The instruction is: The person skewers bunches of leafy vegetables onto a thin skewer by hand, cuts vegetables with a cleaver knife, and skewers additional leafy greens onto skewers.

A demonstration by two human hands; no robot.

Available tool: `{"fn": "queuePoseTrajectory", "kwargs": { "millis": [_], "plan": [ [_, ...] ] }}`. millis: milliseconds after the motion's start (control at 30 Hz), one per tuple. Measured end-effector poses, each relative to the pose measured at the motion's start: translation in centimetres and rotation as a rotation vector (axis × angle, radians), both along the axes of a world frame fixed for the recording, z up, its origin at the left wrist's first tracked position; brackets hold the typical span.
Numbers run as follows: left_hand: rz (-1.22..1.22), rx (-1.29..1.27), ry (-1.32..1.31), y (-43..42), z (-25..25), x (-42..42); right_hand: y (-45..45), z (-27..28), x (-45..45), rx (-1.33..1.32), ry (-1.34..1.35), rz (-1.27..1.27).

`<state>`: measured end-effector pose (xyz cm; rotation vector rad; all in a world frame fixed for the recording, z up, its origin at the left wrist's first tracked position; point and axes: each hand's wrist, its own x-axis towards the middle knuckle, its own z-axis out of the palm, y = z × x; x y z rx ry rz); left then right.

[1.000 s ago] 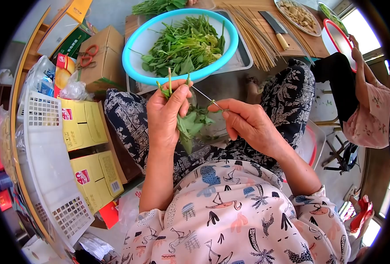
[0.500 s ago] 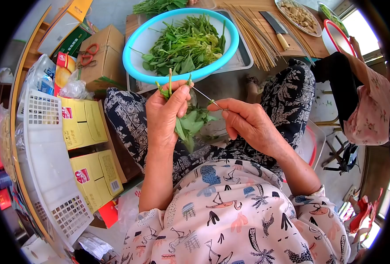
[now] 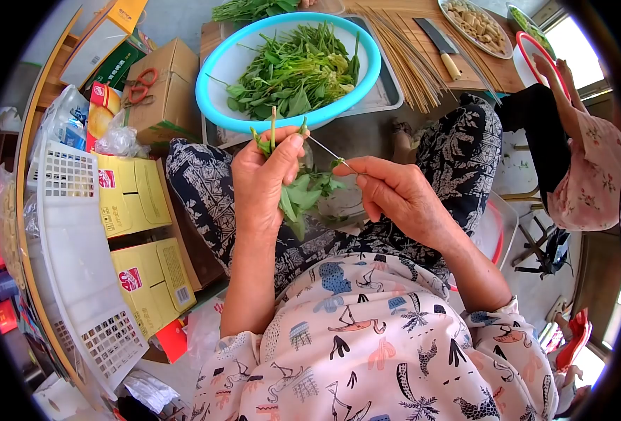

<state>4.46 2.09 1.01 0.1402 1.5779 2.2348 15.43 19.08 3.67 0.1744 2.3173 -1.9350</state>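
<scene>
Here, the left grip (image 3: 260, 175) holds greens (image 3: 300, 200); the right grip (image 3: 404, 198), seemingly a thin rod (image 3: 326, 149).

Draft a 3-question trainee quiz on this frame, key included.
1. True or false: the wooden-handled metal knife is being held.
2. What colour rims the round white plastic basin holding the green leaves: A) red, B) light blue, C) yellow?
3. Fill in: the left hand grips leafy green stems; the thin, straight silvery rod runs from there to the ____ hand.

Key
1. False; the knife lies beside long brown sticks.
2. B.
3. Right hand.
</scene>
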Motion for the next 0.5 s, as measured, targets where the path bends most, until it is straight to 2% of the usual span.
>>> {"fn": "queuePoseTrajectory", "kwargs": {
  "millis": [500],
  "plan": [
    [-0.007,0.027,-0.03,0.25,0.06,0.0,0.1,0.24,-0.05,0.034,0.006,0.003]
  ]
}}
